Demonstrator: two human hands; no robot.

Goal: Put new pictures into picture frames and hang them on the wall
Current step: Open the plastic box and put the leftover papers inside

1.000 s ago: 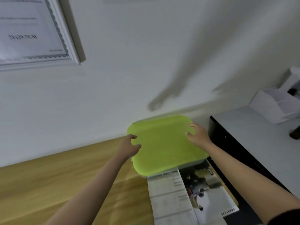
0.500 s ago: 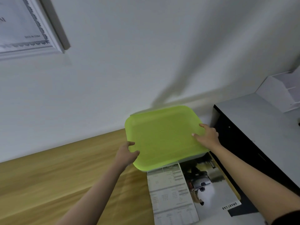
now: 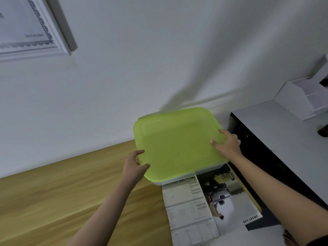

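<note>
My left hand [image 3: 135,166] grips the near-left corner of the green lid [image 3: 177,142]: the thumb lies on top of the lid's edge and the fingers curl at its side, though I cannot see their tips. My right hand [image 3: 228,143] holds the lid's right edge, fingers spread flat on top and the thumb pointing inward across the green surface; whether anything curls under the rim I cannot tell.

The lid sits tilted a little over a pale box [image 3: 177,180], whose white rim shows just under the lid's near edge. The box stands on the wooden surface [image 3: 62,192], pushed close to the white wall [image 3: 159,50] behind it.

Just in front of the box, touching or slipping under its near edge, lies an open magazine [image 3: 204,205]. Its left page carries printed tables, its right page a photo of a vehicle with the words "SMART CAR" at the corner.

To the right of the box stands a black cabinet [image 3: 257,157] with a grey top, and on that top, well to the right of the lid, sits a white organiser [image 3: 301,102]. A dark object at the right border is cut off and I cannot make it out.

Up on the wall, far to the upper left of the lid, hangs a white frame [image 3: 58,38] with a bordered certificate [image 3: 19,27] inside; only its lower right part is in view.
</note>
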